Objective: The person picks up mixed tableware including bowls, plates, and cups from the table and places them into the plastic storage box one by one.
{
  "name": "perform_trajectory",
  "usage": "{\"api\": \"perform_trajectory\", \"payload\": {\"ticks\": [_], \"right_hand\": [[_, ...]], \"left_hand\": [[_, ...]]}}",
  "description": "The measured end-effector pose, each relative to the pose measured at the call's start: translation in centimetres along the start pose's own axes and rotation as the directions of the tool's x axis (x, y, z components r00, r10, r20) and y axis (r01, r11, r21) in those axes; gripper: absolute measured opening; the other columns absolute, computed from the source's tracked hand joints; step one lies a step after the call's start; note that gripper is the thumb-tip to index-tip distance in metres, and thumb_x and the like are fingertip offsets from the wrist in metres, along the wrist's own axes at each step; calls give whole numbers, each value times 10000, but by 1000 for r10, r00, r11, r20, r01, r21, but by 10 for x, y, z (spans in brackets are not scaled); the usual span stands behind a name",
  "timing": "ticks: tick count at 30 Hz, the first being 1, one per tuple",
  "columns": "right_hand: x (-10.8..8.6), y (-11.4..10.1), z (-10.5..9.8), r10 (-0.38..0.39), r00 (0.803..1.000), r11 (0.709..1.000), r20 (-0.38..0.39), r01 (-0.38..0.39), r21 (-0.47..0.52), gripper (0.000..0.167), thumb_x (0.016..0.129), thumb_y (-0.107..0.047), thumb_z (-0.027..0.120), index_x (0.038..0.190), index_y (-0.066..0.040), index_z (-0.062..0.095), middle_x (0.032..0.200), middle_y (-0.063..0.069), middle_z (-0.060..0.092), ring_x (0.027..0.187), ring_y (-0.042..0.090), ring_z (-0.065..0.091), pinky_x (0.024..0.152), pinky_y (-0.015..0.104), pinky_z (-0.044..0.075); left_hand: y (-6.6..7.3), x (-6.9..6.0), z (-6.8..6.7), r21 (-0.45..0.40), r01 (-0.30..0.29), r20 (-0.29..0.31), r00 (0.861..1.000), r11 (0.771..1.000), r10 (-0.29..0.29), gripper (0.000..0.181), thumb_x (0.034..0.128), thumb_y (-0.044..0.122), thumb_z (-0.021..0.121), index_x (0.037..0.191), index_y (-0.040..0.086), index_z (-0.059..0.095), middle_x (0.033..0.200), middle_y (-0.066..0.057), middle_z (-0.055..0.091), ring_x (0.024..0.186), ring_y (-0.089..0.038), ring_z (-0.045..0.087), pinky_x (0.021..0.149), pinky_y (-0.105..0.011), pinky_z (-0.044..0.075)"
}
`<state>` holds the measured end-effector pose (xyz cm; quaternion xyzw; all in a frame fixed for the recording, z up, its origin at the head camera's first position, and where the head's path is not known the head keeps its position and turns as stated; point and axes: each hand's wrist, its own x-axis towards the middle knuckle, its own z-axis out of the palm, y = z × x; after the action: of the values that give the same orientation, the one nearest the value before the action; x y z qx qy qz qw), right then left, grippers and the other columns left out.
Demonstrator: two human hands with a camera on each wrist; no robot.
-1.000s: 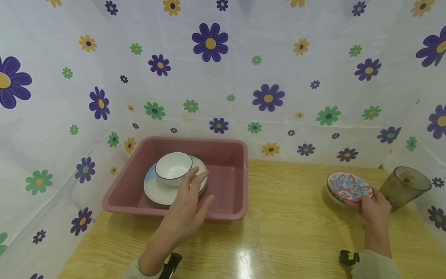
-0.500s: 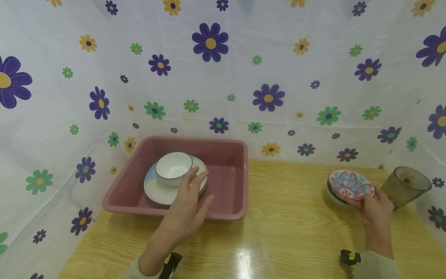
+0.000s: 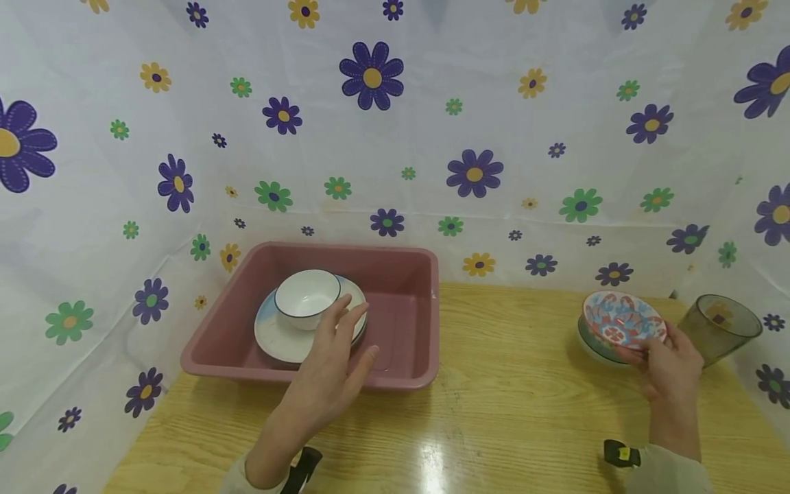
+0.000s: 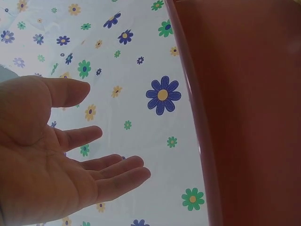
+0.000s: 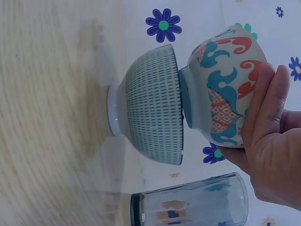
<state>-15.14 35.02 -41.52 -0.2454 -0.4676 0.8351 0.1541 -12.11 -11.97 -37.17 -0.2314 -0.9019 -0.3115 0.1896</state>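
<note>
My right hand (image 3: 671,363) grips the near right side of a small bowl (image 3: 623,321) with a red and blue pattern. In the right wrist view its foot is just at the rim of a larger bowl (image 5: 153,106) with green dashes, which stands on the table; whether they touch I cannot tell. My left hand (image 3: 330,367) is held with fingers spread over the front edge of a pink basin (image 3: 420,381), holding nothing. Inside the basin, a white dark-rimmed bowl (image 3: 307,293) sits on a pale plate (image 3: 274,339). Part of that plate is hidden by the left hand.
To the right of the bowls a tinted clear glass (image 3: 719,333) stands close by my right hand. The wooden table (image 3: 512,384) stretches between basin and bowls. A flowered white cloth (image 3: 426,130) walls in the back and sides.
My right hand has raised the patterned bowl a little and shifted slightly right, so more of the green-dashed bowl beneath shows. The left hand has kept its place.
</note>
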Motion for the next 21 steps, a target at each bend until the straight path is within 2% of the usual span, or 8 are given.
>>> {"api": "perform_trajectory", "payload": {"ticks": [7, 11, 13, 18, 21], "right_hand": [[-7, -2, 2, -50, 998, 997, 48, 53, -59, 694, 951, 115, 338, 1586, -55, 115, 1001, -39, 608, 723, 137, 704, 593, 267, 589], [-12, -3, 5, -63, 997, 994, 49, 67, -89, 676, 966, 87, 353, 1587, -59, 129, 1035, -30, 591, 707, 135, 700, 584, 255, 584], [-13, -4, 6, -64, 997, 994, 44, 68, -90, 677, 964, 91, 355, 1587, -58, 133, 1066, -24, 590, 697, 140, 702, 575, 257, 583], [-16, -6, 10, -70, 997, 996, 38, 72, -48, 694, 949, 123, 350, 1586, -53, 137, 1281, 29, 526, 714, 144, 713, 573, 268, 585], [-18, -7, 11, -86, 995, 996, 53, 88, -24, 694, 946, 132, 346, 1583, -39, 132, 1255, 31, 544, 713, 157, 718, 569, 272, 585]], "left_hand": [[0, 0, 1, 0, 4, 1, 1000, 1000, -4, 586, 948, 155, 666, 1452, 34, 391, 1530, -211, 281, 1352, -385, 425, 1054, -520, 437], [0, 0, 1, 0, 3, 0, 1000, 1000, -3, 582, 948, 152, 664, 1450, 34, 395, 1530, -207, 284, 1344, -389, 431, 1051, -522, 440], [0, 0, 1, 0, 3, 0, 1000, 1000, -3, 583, 947, 153, 666, 1450, 32, 396, 1529, -211, 285, 1343, -395, 432, 1053, -522, 438], [0, 1, 1, 4, 3, 2, 1000, 1000, -3, 583, 948, 159, 666, 1448, 30, 396, 1528, -220, 285, 1349, -400, 425, 1058, -524, 432], [0, 1, 1, 4, 4, 3, 1000, 1000, -4, 581, 949, 159, 666, 1446, 27, 396, 1526, -227, 285, 1355, -404, 417, 1061, -528, 427]]}}
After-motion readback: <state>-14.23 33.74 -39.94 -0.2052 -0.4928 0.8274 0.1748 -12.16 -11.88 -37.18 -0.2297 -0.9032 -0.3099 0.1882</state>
